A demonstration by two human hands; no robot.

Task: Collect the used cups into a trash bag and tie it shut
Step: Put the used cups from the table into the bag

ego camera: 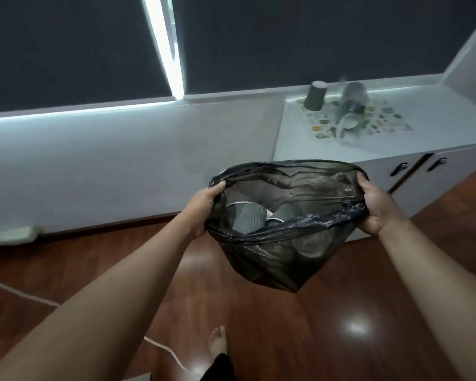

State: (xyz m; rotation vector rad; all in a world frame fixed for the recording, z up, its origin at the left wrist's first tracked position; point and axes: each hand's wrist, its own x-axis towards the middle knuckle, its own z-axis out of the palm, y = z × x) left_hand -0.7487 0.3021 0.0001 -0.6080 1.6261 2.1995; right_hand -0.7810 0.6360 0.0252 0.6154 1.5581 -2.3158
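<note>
Both arms outstretched — left hand [204, 202] and right hand [377, 207] clench the trash bag [272, 259] rim, stretched open

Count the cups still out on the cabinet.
2 clear: an upturned grey cup at the cabinet top's left, a ribbed cup right of it. Blurred clutter may hide more.

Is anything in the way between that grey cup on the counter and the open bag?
Nothing visible blocks it. The upside-down grey cup stands on the white counter, and the trash bag is held wide open by the left hand and right hand, with only open air between.
</note>
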